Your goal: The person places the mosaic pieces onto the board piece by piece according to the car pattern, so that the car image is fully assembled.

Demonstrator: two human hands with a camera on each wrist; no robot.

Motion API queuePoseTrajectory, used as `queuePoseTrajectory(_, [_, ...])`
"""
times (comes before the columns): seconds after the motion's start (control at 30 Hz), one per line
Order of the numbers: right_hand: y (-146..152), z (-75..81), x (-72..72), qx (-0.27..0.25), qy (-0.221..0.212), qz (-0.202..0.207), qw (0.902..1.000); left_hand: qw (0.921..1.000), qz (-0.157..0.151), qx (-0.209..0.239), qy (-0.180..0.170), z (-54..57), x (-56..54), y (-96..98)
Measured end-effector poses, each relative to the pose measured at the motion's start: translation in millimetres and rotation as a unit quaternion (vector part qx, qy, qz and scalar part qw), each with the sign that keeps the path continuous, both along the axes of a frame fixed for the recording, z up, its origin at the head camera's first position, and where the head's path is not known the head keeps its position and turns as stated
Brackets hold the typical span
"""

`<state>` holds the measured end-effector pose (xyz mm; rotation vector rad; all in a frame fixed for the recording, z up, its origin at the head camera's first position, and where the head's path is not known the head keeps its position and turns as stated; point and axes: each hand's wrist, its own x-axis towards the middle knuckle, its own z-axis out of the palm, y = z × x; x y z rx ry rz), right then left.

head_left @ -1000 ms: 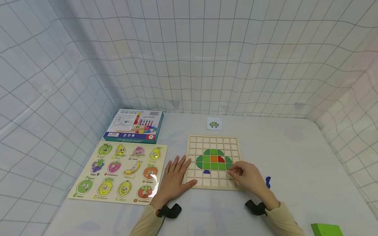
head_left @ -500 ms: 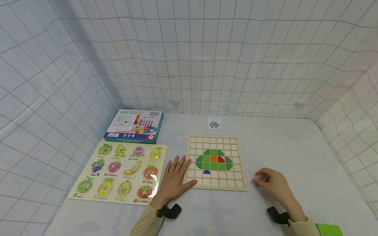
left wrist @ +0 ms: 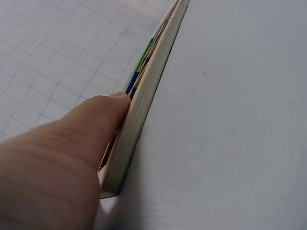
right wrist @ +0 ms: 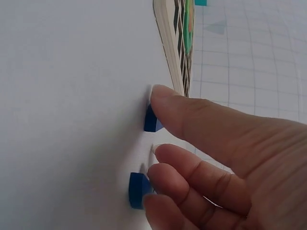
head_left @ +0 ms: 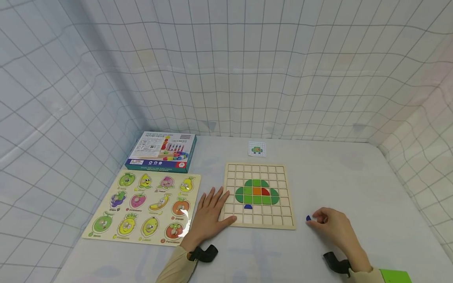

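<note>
The left hand [head_left: 209, 218] rests on the lower left edge of a wooden grid board [head_left: 281, 220], fingers spread, thumb on the rim. A car-like pattern of green tiles [head_left: 256, 199], with one orange and one red, sits in the grid. A blue half-round tile [head_left: 248, 206] lies just below it. Right of the board, the right hand [head_left: 332, 226] is low over the table, thumb apart from loosely bent fingers. One small blue piece [right wrist: 150, 119] is at the thumb; another blue piece [right wrist: 138, 190] lies by the fingertips. The head view shows one blue piece [head_left: 308, 217].
A card with a small picture [head_left: 256, 149] lies behind the board. To the left are a fruit puzzle board [head_left: 141, 212] and a toy box [head_left: 161, 151]. A green block [head_left: 394, 276] stands at the front right. Grid-patterned cloth walls surround the table.
The right hand has left the board's right side and moved right, to the blue pieces. One blue piece now shows left of its thumb. The left hand has stayed put.
</note>
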<state>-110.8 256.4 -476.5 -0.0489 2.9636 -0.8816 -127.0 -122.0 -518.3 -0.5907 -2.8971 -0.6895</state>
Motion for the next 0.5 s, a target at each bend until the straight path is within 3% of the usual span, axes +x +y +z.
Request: queuePoseTrajectory(0.5, [-6.7, -2.4, -4.4, -0.013, 0.006, 0.013, 0.9998, 0.9999, 0.003, -0.011, 0.002, -1.7, -0.3, 0.2])
